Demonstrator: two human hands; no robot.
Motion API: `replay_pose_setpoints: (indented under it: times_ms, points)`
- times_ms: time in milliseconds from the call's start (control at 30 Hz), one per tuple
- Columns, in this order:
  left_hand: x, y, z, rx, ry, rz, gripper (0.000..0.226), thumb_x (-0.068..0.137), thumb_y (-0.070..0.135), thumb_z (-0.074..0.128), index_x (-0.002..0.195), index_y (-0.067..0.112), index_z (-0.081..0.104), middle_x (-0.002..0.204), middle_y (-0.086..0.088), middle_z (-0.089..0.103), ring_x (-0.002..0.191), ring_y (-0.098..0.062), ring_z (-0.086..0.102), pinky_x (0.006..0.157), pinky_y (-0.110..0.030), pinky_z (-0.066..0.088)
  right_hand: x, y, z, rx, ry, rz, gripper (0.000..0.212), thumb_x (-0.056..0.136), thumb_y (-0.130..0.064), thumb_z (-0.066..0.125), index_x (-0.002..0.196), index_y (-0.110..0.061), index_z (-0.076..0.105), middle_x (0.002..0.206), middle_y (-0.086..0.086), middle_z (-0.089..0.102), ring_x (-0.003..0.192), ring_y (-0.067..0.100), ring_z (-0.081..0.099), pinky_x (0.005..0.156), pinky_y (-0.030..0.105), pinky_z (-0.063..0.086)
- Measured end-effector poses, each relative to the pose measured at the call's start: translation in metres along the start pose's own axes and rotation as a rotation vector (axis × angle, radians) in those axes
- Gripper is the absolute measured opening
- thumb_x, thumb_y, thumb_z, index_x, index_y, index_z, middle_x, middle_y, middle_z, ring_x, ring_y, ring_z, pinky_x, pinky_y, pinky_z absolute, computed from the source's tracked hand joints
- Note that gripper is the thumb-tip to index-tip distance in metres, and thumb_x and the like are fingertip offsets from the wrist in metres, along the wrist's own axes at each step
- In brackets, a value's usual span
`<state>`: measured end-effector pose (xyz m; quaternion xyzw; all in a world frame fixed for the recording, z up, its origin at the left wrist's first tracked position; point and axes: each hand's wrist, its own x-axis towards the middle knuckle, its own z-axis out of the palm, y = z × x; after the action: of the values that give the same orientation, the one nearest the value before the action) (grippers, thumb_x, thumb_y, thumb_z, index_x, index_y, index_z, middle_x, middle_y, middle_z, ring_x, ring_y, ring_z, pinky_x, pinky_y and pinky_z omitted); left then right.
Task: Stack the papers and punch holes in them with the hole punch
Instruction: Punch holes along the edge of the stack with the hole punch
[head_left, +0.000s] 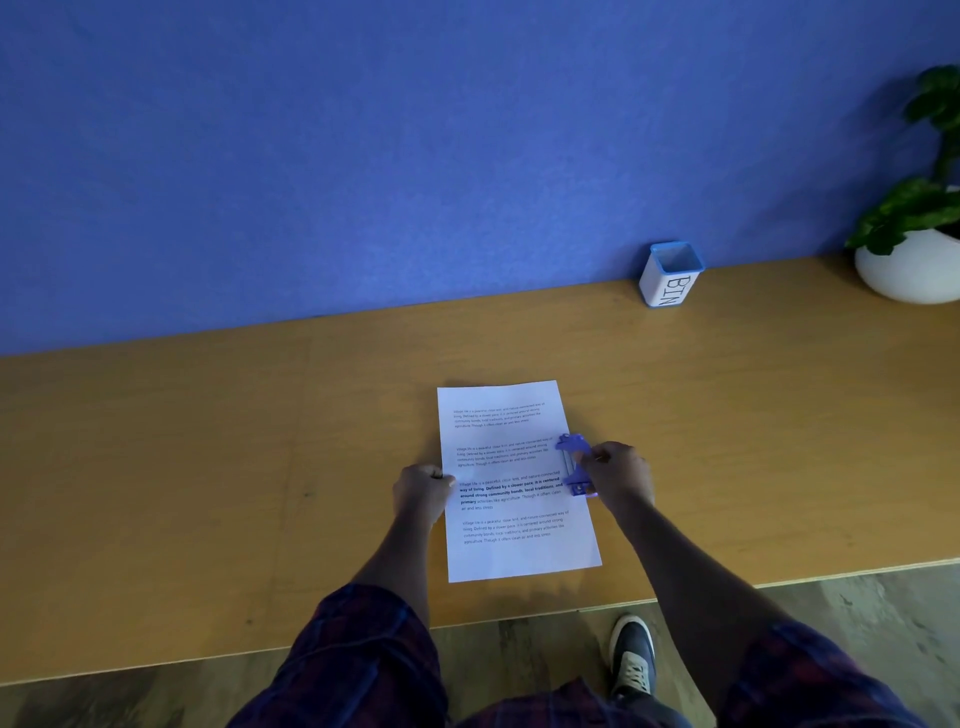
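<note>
White printed papers (514, 488) lie stacked on the wooden table (208, 467), long side running away from me. A blue hole punch (574, 465) sits over the middle of the stack's right edge. My right hand (618, 475) grips the punch from the right side. My left hand (423, 491) is closed at the stack's left edge, pinching or pressing the paper there. Part of the punch is hidden under my right hand.
A white cup with a blue rim marked BIN (670, 275) stands at the back against the blue wall. A potted plant in a white bowl (914, 265) sits at the far right. The table's front edge (519, 618) runs just below the papers, above my shoe (634, 654).
</note>
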<state>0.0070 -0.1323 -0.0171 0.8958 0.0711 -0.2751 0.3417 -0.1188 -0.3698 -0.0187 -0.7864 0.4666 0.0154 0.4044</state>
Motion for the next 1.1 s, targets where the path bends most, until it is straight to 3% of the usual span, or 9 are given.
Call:
replay_pose_setpoints:
  times_ms: [67, 167, 300, 433, 533, 700, 900, 1000, 1100]
  points:
    - [0.001, 0.001, 0.000, 0.006, 0.000, -0.003, 0.013, 0.091, 0.019, 0.068, 0.083, 0.012, 0.074, 0.082, -0.003, 0.072, 0.068, -0.018, 0.062, 0.059, -0.023, 0.045, 0.002, 0.000, 0.003, 0.102, -0.020, 0.024, 0.010, 0.088, -0.024, 0.069, 0.080, -0.017, 0.071, 0.060, -0.005, 0.069, 0.043, 0.005, 0.063, 0.047, 0.021, 0.045]
    - [0.001, 0.001, 0.001, 0.011, 0.004, -0.003, 0.014, 0.090, 0.019, 0.067, 0.086, 0.008, 0.076, 0.082, -0.005, 0.073, 0.071, -0.021, 0.062, 0.063, -0.026, 0.046, 0.006, 0.003, 0.004, 0.228, -0.051, 0.048, 0.006, 0.088, -0.017, 0.070, 0.086, -0.014, 0.074, 0.061, 0.000, 0.069, 0.042, 0.014, 0.064, 0.051, 0.026, 0.051]
    - [0.002, 0.001, 0.001, 0.008, 0.002, -0.008, 0.014, 0.090, 0.019, 0.067, 0.084, 0.008, 0.075, 0.081, -0.005, 0.073, 0.068, -0.020, 0.061, 0.060, -0.025, 0.045, 0.009, 0.006, 0.003, 0.290, -0.063, 0.049, 0.005, 0.088, -0.014, 0.071, 0.084, -0.015, 0.074, 0.057, 0.000, 0.068, 0.037, 0.011, 0.061, 0.046, 0.024, 0.048]
    - [0.003, 0.001, 0.001, 0.003, -0.002, -0.011, 0.012, 0.090, 0.020, 0.068, 0.081, 0.013, 0.073, 0.082, -0.004, 0.073, 0.068, -0.019, 0.062, 0.059, -0.024, 0.045, 0.012, 0.008, 0.001, 0.378, -0.104, 0.059, 0.003, 0.088, -0.007, 0.072, 0.089, -0.007, 0.076, 0.059, 0.006, 0.066, 0.036, 0.012, 0.059, 0.042, 0.022, 0.048]
    - [0.004, 0.000, 0.001, 0.001, -0.003, -0.007, 0.016, 0.089, 0.017, 0.066, 0.083, 0.005, 0.075, 0.084, -0.011, 0.075, 0.069, -0.022, 0.060, 0.061, -0.025, 0.044, 0.013, 0.010, -0.005, 0.427, -0.125, 0.028, 0.007, 0.089, -0.002, 0.070, 0.093, -0.002, 0.076, 0.062, 0.013, 0.064, 0.041, 0.017, 0.055, 0.043, 0.023, 0.045]
    - [0.004, -0.001, 0.001, -0.006, -0.010, -0.007, 0.016, 0.090, 0.017, 0.067, 0.087, 0.004, 0.075, 0.084, -0.009, 0.074, 0.069, -0.021, 0.060, 0.060, -0.025, 0.043, 0.020, 0.015, -0.020, 0.461, -0.117, 0.000, 0.010, 0.091, -0.002, 0.068, 0.094, -0.007, 0.076, 0.061, 0.012, 0.063, 0.044, 0.018, 0.053, 0.049, 0.027, 0.045]
    - [0.006, -0.001, 0.000, -0.023, -0.015, -0.012, 0.010, 0.091, 0.019, 0.071, 0.083, 0.012, 0.072, 0.084, -0.006, 0.073, 0.065, -0.019, 0.061, 0.056, -0.022, 0.044, 0.043, 0.029, -0.048, 0.510, 0.025, 0.050, 0.016, 0.092, -0.003, 0.067, 0.106, -0.004, 0.075, 0.065, 0.013, 0.060, 0.047, 0.021, 0.050, 0.053, 0.031, 0.046]
    - [0.006, 0.000, 0.001, -0.038, -0.011, -0.021, 0.008, 0.090, 0.018, 0.072, 0.087, 0.011, 0.074, 0.087, -0.006, 0.074, 0.071, -0.021, 0.064, 0.061, -0.024, 0.047, 0.058, 0.040, -0.063, 0.497, 0.140, 0.133, 0.023, 0.092, -0.006, 0.067, 0.114, -0.006, 0.074, 0.073, 0.016, 0.062, 0.052, 0.024, 0.051, 0.066, 0.040, 0.050]
    - [0.006, 0.000, 0.002, -0.046, -0.012, -0.027, 0.009, 0.090, 0.018, 0.072, 0.090, 0.010, 0.075, 0.090, -0.006, 0.075, 0.072, -0.020, 0.065, 0.060, -0.024, 0.048, 0.072, 0.054, -0.078, 0.420, 0.237, 0.198, 0.028, 0.093, -0.014, 0.066, 0.120, -0.011, 0.073, 0.087, 0.016, 0.067, 0.073, 0.029, 0.059, 0.081, 0.045, 0.055]
